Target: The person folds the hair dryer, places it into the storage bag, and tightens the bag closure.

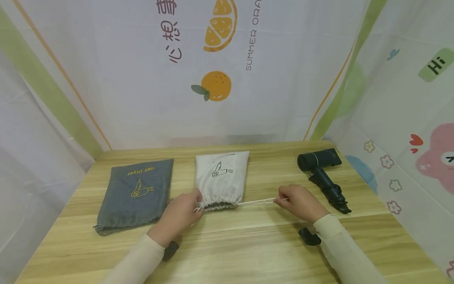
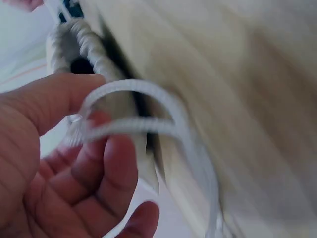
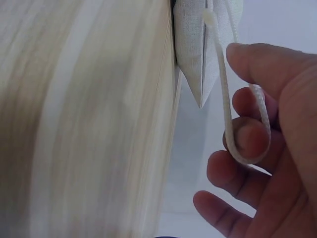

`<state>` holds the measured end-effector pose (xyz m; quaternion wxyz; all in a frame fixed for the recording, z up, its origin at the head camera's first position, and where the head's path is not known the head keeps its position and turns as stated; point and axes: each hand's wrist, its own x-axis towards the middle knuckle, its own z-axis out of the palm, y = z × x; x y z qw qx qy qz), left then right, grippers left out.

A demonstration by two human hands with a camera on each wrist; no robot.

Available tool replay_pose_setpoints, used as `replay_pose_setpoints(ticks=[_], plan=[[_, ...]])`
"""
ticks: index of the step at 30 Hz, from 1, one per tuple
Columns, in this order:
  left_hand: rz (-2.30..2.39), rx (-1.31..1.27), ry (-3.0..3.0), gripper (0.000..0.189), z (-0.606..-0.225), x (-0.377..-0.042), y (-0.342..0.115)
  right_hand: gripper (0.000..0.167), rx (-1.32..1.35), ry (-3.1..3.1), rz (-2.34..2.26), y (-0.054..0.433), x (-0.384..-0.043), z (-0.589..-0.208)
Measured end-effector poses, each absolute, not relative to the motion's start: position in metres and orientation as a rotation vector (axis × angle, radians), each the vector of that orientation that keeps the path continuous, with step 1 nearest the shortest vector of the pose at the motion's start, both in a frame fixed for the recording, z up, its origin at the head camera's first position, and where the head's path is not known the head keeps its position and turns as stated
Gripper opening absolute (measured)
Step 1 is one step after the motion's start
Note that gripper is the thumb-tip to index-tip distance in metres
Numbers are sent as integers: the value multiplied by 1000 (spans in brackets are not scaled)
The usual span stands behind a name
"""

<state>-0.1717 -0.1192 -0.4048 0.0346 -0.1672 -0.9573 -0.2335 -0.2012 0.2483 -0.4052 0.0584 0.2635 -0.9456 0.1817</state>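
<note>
A light grey drawstring bag (image 1: 221,183) with a printed hair dryer lies mid-table, its gathered mouth toward me and partly open. At the left end of that mouth, my left hand (image 1: 180,213) pinches the drawstring; a loop of the white cord (image 2: 141,85) hangs past its fingers in the left wrist view. My right hand (image 1: 301,202) holds the opposite drawstring (image 1: 257,202), stretched out to the right of the bag. In the right wrist view this cord (image 3: 225,94) loops round a curled finger. The bag's contents are hidden.
To the left lies a dark grey drawstring bag (image 1: 136,197) marked "Hair Dryer". A black hair dryer (image 1: 319,159) with its cable wrapped round the handle lies at the right. Printed curtains (image 1: 142,98) hang behind and beside the wooden table (image 1: 241,252).
</note>
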Motion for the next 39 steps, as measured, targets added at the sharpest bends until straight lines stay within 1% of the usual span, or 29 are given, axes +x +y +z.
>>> replay_pose_setpoints(ticks=[8, 14, 17, 20, 25, 31, 36, 39], plan=[[-835, -592, -2959, 15, -393, -167, -142, 34, 796, -2852, 521, 251, -202, -405], [-853, -665, -2920, 5, -391, -167, -147, 33, 794, -2872, 533, 250, -202, -405], [-861, -653, -2927, 9, -390, -167, -148, 33, 809, -2872, 546, 249, -201, -406], [-968, -662, -2951, 11, -390, -167, -154, 32, 825, -2865, 551, 249, -201, -407], [-1175, -695, -3001, 5, -385, -168, -171, 33, 828, -2863, 540, 251, -203, -407], [-1098, -592, -3030, 10, -374, -161, -195, 36, 834, -2870, 569, 257, -205, -409], [-950, -527, -2979, 10, -368, -153, -215, 33, 823, -2879, 592, 262, -201, -410], [-859, -506, -2940, 14, -366, -150, -225, 30, 815, -2883, 583, 263, -200, -410]])
